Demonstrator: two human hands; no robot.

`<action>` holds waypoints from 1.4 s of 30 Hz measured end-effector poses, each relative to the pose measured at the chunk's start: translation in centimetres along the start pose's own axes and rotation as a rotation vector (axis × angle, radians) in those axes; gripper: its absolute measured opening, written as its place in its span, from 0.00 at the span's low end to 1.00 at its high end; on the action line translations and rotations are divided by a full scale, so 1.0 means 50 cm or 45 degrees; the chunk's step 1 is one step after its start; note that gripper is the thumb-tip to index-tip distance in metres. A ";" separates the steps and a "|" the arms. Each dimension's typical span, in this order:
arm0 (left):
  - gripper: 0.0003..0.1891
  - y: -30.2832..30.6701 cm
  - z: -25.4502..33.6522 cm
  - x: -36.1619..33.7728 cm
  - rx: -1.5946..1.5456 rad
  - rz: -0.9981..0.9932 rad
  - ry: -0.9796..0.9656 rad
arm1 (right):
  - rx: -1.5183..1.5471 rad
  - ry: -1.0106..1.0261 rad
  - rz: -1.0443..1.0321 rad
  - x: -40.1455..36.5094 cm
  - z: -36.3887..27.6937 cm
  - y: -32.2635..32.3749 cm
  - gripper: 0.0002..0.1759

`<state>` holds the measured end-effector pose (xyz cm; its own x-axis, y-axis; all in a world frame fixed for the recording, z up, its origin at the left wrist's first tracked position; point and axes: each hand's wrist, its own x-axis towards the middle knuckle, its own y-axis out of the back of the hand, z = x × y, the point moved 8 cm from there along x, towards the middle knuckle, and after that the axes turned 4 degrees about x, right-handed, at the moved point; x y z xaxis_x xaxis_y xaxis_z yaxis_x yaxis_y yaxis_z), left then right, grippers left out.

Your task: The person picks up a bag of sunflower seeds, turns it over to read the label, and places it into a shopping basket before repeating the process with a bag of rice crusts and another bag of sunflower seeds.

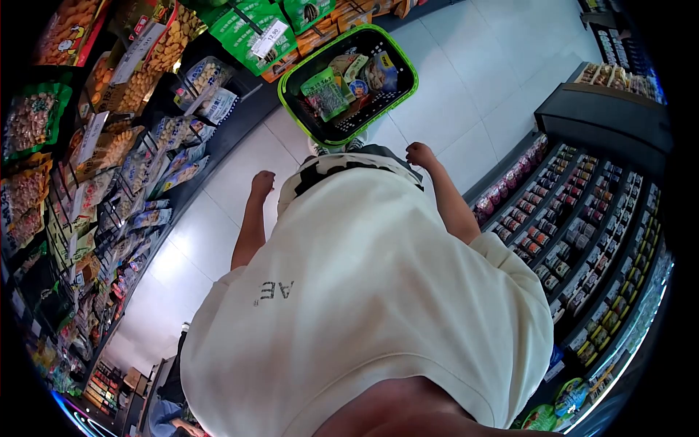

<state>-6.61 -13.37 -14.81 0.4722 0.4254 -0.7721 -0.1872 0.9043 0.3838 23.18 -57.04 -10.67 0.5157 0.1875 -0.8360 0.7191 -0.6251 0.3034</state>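
My left hand (pixel 263 182) hangs beside my body with its fingers loosely curled, and nothing shows in it. On the other side, my right hand (pixel 420 154) is also curled in and bare of any object, near the hem of my light shirt (pixel 371 255). A black shopping basket with a green rim (pixel 413 67) stands on the floor just ahead of my shoes, apart from both hands. Inside it lie several packaged goods, among them a green snack bag (pixel 325 95) and a blue-and-brown packet (pixel 380 72).
Racks of hanging snack bags (pixel 109 156) line my left side, with green bags (pixel 251 36) beside the basket. To the right stands a shelf of small jars (pixel 575 226). Pale floor tiles (pixel 455 73) run between them. Part of another person (pixel 169 416) shows at lower left.
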 end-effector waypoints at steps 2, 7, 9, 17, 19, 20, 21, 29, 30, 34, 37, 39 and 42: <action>0.13 0.013 -0.021 -0.001 0.006 -0.012 0.039 | 0.012 0.033 0.033 -0.006 -0.018 -0.009 0.12; 0.13 0.043 -0.036 0.012 0.014 0.000 0.120 | -0.024 0.068 0.051 -0.009 -0.029 -0.022 0.12; 0.13 0.049 -0.024 0.019 -0.028 -0.004 0.108 | -0.049 0.054 0.048 -0.007 -0.026 -0.021 0.12; 0.14 0.030 0.016 -0.004 -0.267 0.040 0.080 | -0.305 0.185 0.032 0.058 -0.051 0.008 0.12; 0.14 0.016 0.009 -0.014 -0.219 0.044 0.091 | -0.380 0.273 0.041 0.100 -0.060 0.019 0.12; 0.14 0.008 0.000 -0.019 -0.218 0.041 0.140 | -0.378 0.294 0.028 0.114 -0.061 0.025 0.12; 0.14 -0.001 -0.008 -0.028 -0.218 0.038 0.190 | -0.377 0.316 0.014 0.123 -0.065 0.032 0.13; 0.13 -0.084 0.034 -0.091 -0.303 0.250 0.280 | -0.362 0.272 -0.180 0.217 -0.092 0.132 0.13; 0.13 -0.102 0.050 -0.098 -0.303 0.281 0.275 | -0.356 0.239 -0.209 0.222 -0.098 0.147 0.13; 0.13 -0.169 0.141 -0.094 -0.207 0.355 0.241 | -0.399 0.215 -0.274 0.273 -0.126 0.201 0.14; 0.11 -0.228 0.164 -0.064 -0.124 0.391 0.134 | -0.466 0.237 -0.277 0.338 -0.140 0.218 0.14; 0.11 -0.259 0.219 -0.051 -0.112 0.375 0.079 | -0.575 0.378 -0.218 0.392 -0.148 0.219 0.14; 0.12 -0.295 0.305 -0.026 0.036 0.357 0.002 | -0.743 0.542 -0.188 0.422 -0.193 0.195 0.17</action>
<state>8.69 -27.81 -11.73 0.4037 0.6590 -0.6346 -0.2864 0.7498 0.5965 45.55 -51.88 -20.94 0.4453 0.5906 -0.6730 0.8645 -0.0879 0.4949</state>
